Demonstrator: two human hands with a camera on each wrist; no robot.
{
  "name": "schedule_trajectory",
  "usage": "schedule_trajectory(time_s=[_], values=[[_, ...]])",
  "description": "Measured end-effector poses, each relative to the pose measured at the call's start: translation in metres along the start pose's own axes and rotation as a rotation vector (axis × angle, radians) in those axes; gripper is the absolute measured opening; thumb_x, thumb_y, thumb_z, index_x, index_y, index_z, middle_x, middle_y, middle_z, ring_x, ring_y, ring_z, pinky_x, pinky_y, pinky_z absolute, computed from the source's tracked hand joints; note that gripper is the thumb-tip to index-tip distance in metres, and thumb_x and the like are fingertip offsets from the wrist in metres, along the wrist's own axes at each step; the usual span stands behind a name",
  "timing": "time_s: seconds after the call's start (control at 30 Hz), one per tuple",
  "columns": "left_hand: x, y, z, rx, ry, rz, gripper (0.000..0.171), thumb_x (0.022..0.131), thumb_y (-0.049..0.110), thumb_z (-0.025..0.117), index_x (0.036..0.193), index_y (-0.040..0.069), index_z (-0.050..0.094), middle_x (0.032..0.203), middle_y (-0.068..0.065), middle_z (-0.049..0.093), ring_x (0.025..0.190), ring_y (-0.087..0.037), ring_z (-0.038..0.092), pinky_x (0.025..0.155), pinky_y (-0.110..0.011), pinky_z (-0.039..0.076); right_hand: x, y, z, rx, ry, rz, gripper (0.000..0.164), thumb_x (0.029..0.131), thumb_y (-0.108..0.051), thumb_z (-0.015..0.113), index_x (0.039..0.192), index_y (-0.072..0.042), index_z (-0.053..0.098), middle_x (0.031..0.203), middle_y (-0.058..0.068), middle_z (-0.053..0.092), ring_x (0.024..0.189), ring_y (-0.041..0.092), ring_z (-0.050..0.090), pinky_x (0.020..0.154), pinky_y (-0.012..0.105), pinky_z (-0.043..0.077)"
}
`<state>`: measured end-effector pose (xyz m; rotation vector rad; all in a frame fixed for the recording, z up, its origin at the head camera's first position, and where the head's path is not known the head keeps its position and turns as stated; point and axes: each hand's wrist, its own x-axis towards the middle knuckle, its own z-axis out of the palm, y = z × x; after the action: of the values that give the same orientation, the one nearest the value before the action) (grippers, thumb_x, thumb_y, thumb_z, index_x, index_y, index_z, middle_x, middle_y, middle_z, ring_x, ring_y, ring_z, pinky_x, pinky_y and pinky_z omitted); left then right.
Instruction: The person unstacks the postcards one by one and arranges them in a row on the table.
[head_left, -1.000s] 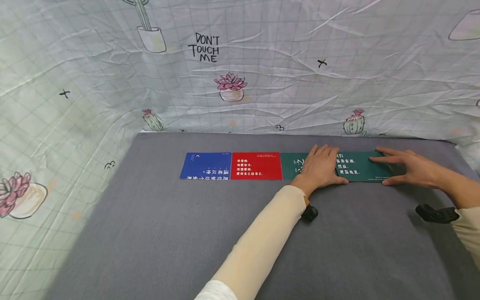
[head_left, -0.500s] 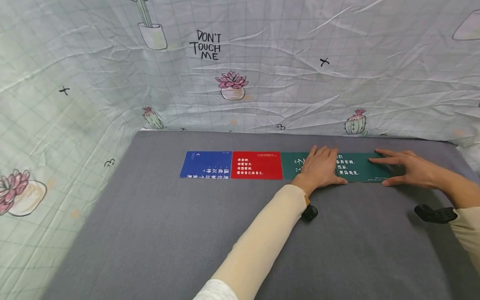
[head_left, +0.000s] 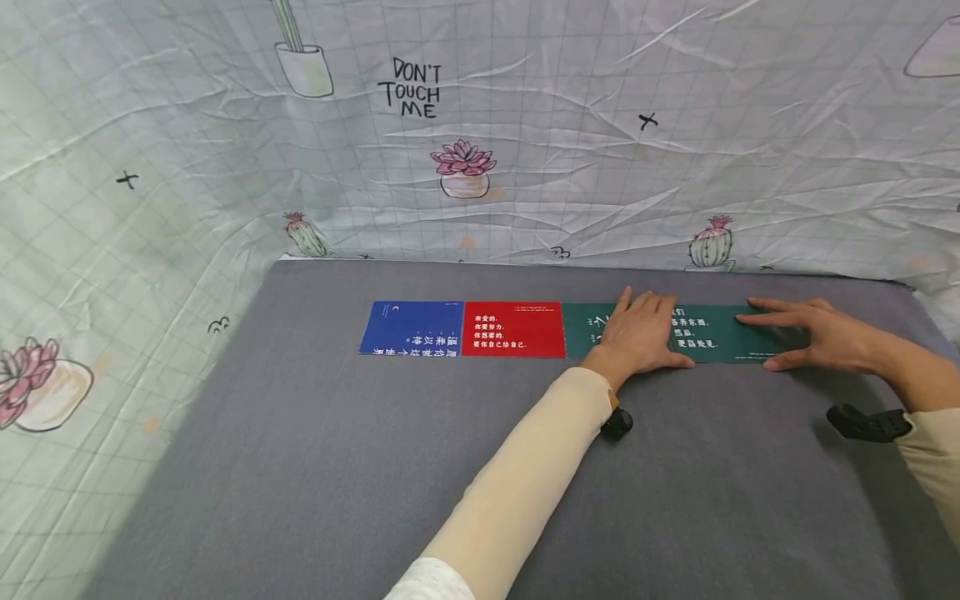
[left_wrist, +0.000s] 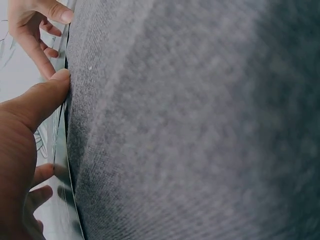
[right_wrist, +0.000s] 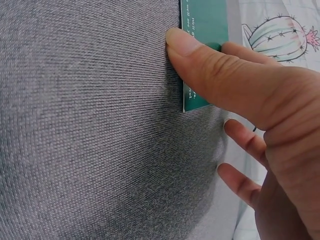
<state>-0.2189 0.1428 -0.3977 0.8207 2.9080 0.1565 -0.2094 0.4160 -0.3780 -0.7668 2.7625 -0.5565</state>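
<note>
A row of flat cards lies on the grey cloth in the head view: a blue card, a red card, then two green cards with white writing. My left hand rests with extended fingers across the left green card, thumb at the near edge by the seam. It hides part of both green cards. At the right end, my right hand holds the right green card between its thumb at the near edge and forefinger toward the far edge. The right wrist view shows this card's corner under the thumb.
The grey cloth covers the table. Behind and at the left hangs a pale curtain printed with cacti and potted plants. Each wrist carries a black device; the right one shows below the hand.
The head view has shifted very slightly. Both hands keep their places on the green cards, and the row of cards looks the same.
</note>
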Motion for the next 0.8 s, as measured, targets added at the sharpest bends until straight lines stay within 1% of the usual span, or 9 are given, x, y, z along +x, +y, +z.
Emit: schedule_trajectory(time_s=[0.13, 0.33, 0.5, 0.63, 0.73, 0.8], values=[[-0.002, 0.0, -0.001, 0.009, 0.001, -0.001, 0.093, 0.077, 0.075, 0.054, 0.15, 0.026, 0.024, 0.15, 0.013, 0.03, 0.141, -0.007, 0.017, 0.115, -0.035, -0.001, 0.001, 0.001, 0.0, 0.013, -0.003, -0.002, 0.069, 0.07, -0.021, 0.085, 0.132, -0.007, 0.058, 0.145, 0.028, 0.034, 0.129, 0.053, 0.027, 0.093, 0.069, 0.023], [-0.003, 0.001, -0.001, 0.029, -0.019, -0.004, 0.093, 0.079, 0.075, 0.049, 0.152, 0.026, 0.018, 0.152, 0.012, 0.024, 0.142, -0.008, 0.012, 0.115, -0.038, -0.004, 0.001, 0.0, -0.003, 0.046, 0.001, 0.004, 0.069, 0.069, -0.019, 0.085, 0.131, -0.008, 0.058, 0.145, 0.028, 0.034, 0.13, 0.053, 0.027, 0.096, 0.07, 0.021], [-0.004, 0.001, -0.003, 0.045, -0.034, -0.014, 0.092, 0.08, 0.075, 0.047, 0.152, 0.027, 0.016, 0.153, 0.011, 0.021, 0.144, -0.01, 0.008, 0.114, -0.039, -0.007, 0.003, -0.001, -0.003, 0.059, 0.005, 0.009, 0.07, 0.068, -0.018, 0.086, 0.132, -0.008, 0.057, 0.145, 0.028, 0.034, 0.13, 0.052, 0.027, 0.097, 0.069, 0.021], [-0.006, 0.004, -0.003, 0.056, -0.041, -0.008, 0.092, 0.081, 0.073, 0.047, 0.153, 0.027, 0.014, 0.155, 0.01, 0.017, 0.145, -0.013, 0.002, 0.114, -0.041, -0.008, 0.003, -0.002, -0.002, 0.065, 0.002, 0.013, 0.075, 0.068, -0.018, 0.086, 0.135, -0.007, 0.053, 0.145, 0.029, 0.034, 0.13, 0.053, 0.026, 0.096, 0.07, 0.021], [-0.008, 0.007, -0.005, 0.037, -0.034, 0.007, 0.092, 0.081, 0.073, 0.048, 0.153, 0.027, 0.013, 0.156, 0.01, 0.016, 0.145, -0.014, 0.0, 0.114, -0.041, -0.008, 0.002, -0.005, -0.003, 0.061, -0.007, 0.05, 0.082, 0.068, -0.02, 0.086, 0.14, -0.007, 0.047, 0.146, 0.03, 0.031, 0.131, 0.054, 0.023, 0.095, 0.071, 0.021], [-0.01, 0.007, -0.009, 0.012, -0.016, 0.025, 0.092, 0.081, 0.073, 0.049, 0.153, 0.028, 0.013, 0.155, 0.011, 0.016, 0.145, -0.013, 0.0, 0.114, -0.04, -0.008, 0.001, -0.01, -0.005, 0.052, 0.001, 0.071, 0.085, 0.069, -0.02, 0.086, 0.141, -0.005, 0.044, 0.145, 0.032, 0.03, 0.131, 0.055, 0.022, 0.094, 0.072, 0.022]])
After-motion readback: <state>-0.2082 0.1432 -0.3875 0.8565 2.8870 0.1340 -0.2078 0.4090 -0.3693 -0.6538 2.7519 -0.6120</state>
